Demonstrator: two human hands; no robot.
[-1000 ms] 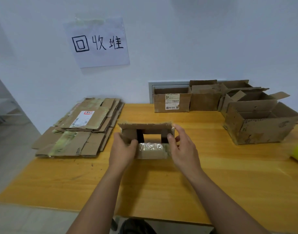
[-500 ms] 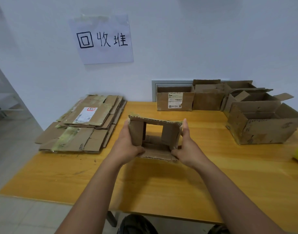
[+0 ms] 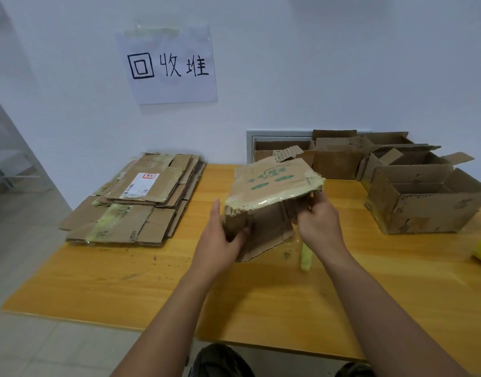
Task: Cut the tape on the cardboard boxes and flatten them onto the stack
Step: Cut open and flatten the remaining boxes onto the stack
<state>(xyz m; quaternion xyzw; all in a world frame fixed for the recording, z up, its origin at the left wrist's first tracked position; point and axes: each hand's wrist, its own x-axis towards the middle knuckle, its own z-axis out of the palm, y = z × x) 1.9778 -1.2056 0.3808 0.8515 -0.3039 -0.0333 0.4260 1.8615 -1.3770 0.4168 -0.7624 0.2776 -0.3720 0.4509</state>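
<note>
**Half-collapsed box held over the worktop, stack waiting to the left**

The wooden worktop (image 3: 261,300) carries everything in play. At its far left lies the stack (image 3: 141,198) of flattened cardboard, several layers deep, with a white shipping label on the top sheet and yellowish tape across the nearest piece. Along the far right stand the open boxes (image 3: 413,186) not yet flattened, flaps up and crowded against one another and the wall. On the wall above the stack hangs a paper sign (image 3: 170,65) with handwritten characters.

Near the middle, lifted off the worktop, is the box in hand (image 3: 269,200). Its panel with green print and a yellowish taped edge faces up and tilts toward the person; the walls below are skewed, so it looks partly collapsed but not flat. The left hand (image 3: 220,238) grips its lower left corner, thumb curled over the cardboard and fingers behind it. The right hand (image 3: 318,221) is closed on the right side, fingers tucked under the taped panel. Just beside the right wrist a strip of loose tape (image 3: 305,257) lies on the worktop.

The likely trouble is tape: any seam left uncut would resist folding, and forcing it could tear the soft, worn cardboard instead. The stack is already uneven, so a sheet laid off-centre may slide toward the worktop's left edge.
</note>
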